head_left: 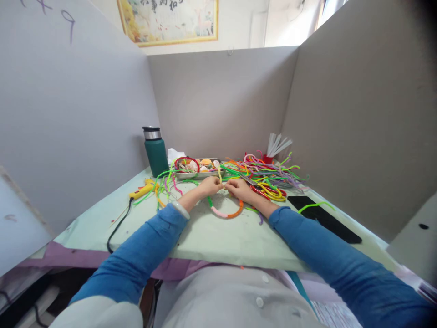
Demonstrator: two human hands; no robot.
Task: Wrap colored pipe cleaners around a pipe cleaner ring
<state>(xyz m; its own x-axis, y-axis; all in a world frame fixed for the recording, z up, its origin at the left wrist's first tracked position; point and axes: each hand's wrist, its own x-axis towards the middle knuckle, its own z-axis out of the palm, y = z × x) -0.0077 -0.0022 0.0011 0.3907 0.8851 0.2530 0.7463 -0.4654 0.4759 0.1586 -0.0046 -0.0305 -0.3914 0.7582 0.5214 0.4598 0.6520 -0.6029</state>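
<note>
A ring wrapped in green, pink and orange fuzzy stem lies in front of me on the table, its upper part hidden behind my hands. My left hand and my right hand meet fingertip to fingertip above it. Both are closed in a pinch on a pale yellow pipe cleaner, whose free end sticks up from between them. Whether it is wound on the ring at that spot, my fingers hide.
Behind my hands are a metal tray of shells and a heap of coloured pipe cleaners. A green bottle and a yellow glue gun with a cord stand and lie left. A black phone-like slab lies right, near a red cup of white sticks.
</note>
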